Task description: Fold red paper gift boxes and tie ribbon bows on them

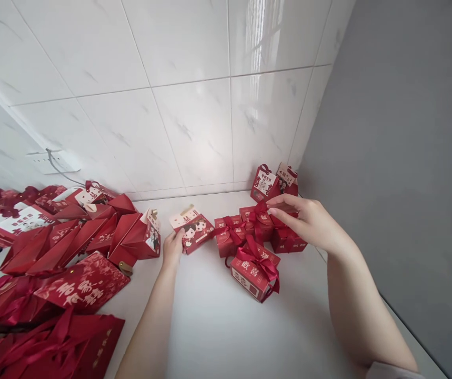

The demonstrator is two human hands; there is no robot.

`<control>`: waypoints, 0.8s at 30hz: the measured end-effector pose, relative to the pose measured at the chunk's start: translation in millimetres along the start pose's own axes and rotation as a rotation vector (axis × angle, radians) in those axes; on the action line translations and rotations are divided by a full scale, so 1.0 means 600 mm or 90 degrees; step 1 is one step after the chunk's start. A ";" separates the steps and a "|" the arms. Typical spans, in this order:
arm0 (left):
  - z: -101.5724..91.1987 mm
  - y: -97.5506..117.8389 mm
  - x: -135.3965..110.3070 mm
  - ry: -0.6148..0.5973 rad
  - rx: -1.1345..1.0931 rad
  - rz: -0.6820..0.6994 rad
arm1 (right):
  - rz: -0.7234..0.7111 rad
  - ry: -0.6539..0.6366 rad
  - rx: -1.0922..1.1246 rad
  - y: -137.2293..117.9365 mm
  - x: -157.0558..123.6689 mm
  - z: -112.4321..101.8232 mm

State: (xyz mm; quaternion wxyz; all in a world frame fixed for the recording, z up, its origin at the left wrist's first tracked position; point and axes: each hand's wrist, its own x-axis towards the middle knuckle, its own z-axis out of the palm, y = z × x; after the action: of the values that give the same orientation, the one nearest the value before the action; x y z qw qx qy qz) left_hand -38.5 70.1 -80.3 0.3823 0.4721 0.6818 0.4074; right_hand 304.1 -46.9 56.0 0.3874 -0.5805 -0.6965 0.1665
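Note:
My left hand [173,246] grips the left side of a small red and cream gift box [199,235] printed with cartoon figures, which rests on the white surface. Over the ribboned boxes, my right hand [304,221] pinches at the red ribbon [260,210] on a red gift box [258,229]. Touching that box on its left is another ribboned box [229,243]. A third red box [289,241] lies partly hidden under my right hand. In front, a red box [255,273] with a large bow sits at an angle.
Two small gift boxes [265,181] stand at the back by the tiled wall [194,126]. Many red boxes and bags [87,231] crowd the left side. A grey panel [399,158] bounds the right. A cable [58,171] runs from the wall socket behind the pile.

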 end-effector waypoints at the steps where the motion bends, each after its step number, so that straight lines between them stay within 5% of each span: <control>1: 0.007 0.007 0.006 0.025 0.017 0.045 | 0.003 0.013 -0.001 0.002 -0.002 -0.006; 6: 0.056 0.035 0.039 0.010 0.180 0.278 | 0.025 0.049 -0.031 0.017 -0.002 -0.017; 16: 0.183 0.089 0.106 -0.302 0.137 0.284 | 0.030 0.004 -0.050 0.015 -0.001 -0.015; 20: 0.181 0.100 0.107 -0.381 0.074 0.235 | 0.063 -0.031 -0.059 0.021 -0.011 -0.028; 24: 0.138 0.102 0.064 -0.392 0.030 0.212 | 0.073 -0.096 -0.066 0.034 -0.022 -0.029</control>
State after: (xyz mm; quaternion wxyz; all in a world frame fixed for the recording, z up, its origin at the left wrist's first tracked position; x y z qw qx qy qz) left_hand 46.8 136.7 -60.6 0.4875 0.6865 0.4570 0.2869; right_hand 331.0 -57.5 48.5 0.2933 -0.6243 -0.6971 0.1954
